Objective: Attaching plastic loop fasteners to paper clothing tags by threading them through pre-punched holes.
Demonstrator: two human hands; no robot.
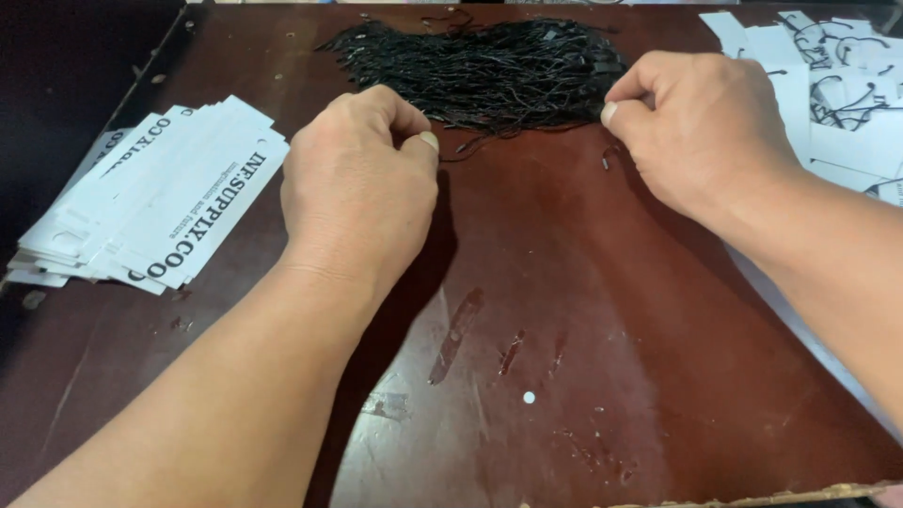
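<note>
Head view: I see the pile of black strings [489, 71] at the table's [583, 310] far edge. Left hand [357, 188] and right hand [705, 132] each pinch strands at its near edge. White tag stack [160, 198] lies left of the pile.

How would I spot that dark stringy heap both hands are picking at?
Start at the dark red-brown wooden table and look to its far edge, midway across. There lies the tangled pile of thin black cords, between the left hand and right hand. Unlike the flat white paper tags beside it, it is dark and wispy.
</note>
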